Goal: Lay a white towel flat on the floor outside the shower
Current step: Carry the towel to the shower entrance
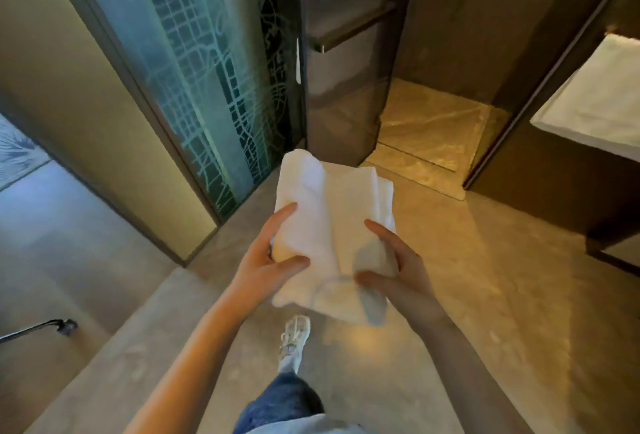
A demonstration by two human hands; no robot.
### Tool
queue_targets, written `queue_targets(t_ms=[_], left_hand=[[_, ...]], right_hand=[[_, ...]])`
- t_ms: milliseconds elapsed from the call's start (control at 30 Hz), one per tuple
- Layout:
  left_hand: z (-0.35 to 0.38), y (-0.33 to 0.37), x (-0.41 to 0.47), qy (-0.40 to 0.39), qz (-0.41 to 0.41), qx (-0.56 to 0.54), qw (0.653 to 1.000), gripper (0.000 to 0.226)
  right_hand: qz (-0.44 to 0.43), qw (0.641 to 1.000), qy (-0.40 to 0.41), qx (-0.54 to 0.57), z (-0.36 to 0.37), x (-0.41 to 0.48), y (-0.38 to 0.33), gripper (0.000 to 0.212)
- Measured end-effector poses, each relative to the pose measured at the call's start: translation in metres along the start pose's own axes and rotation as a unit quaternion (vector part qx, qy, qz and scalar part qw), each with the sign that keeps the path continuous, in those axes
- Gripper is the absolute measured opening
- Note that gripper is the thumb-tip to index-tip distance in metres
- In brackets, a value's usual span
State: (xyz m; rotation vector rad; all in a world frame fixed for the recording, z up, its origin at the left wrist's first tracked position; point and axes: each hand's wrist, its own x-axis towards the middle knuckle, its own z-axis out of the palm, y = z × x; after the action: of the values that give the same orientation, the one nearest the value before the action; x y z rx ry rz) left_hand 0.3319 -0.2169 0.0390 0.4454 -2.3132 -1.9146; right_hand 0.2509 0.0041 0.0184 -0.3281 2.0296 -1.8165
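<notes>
A folded white towel (334, 212) is held in the air above the stone floor (467, 295), in front of the shower. My left hand (266, 260) grips its left edge, thumb on top and fingers underneath. My right hand (394, 271) grips the towel's near right corner, pinching a bunched fold between thumb and fingers. The shower (433, 128) lies straight ahead with a wet, glossy tiled base, its glass door (343, 80) standing open to the left.
A frosted patterned glass panel (207, 80) and a beige wall stand on the left. A dark vanity with a white top (595, 94) sits at the right. My foot in a white sneaker (294, 336) steps forward below the towel. A black metal leg (41, 328) shows at lower left.
</notes>
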Motion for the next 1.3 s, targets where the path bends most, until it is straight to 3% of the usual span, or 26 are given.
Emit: queue_targets(t_ms=[300,567,767,1000,1133,1300], left_hand=[[0.033,0.023,0.214,-0.151,0.008,-0.002,0.989,0.080],[0.111,0.064,0.344,-0.263,0.035,0.009,0.964,0.080],[0.207,0.069,0.419,-0.275,0.024,-0.001,0.961,0.080],[0.314,0.094,0.483,-0.244,0.001,-0.008,0.970,0.077],[0.352,0.098,0.519,-0.225,-0.016,-0.038,0.974,0.077],[0.376,0.083,0.583,-0.241,-0.043,0.018,0.969,0.081]], right_hand=[[0.000,0.987,0.162,-0.001,-0.048,0.127,-0.013,0.077],[0.017,0.964,0.266,-0.021,-0.131,0.199,-0.028,0.077],[0.030,0.964,0.265,-0.018,-0.234,0.257,-0.008,0.076],[0.053,0.976,0.209,-0.032,-0.361,0.324,-0.003,0.069],[0.045,0.983,0.175,-0.038,-0.416,0.367,-0.004,0.072],[0.035,0.983,0.159,-0.083,-0.455,0.422,0.019,0.076]])
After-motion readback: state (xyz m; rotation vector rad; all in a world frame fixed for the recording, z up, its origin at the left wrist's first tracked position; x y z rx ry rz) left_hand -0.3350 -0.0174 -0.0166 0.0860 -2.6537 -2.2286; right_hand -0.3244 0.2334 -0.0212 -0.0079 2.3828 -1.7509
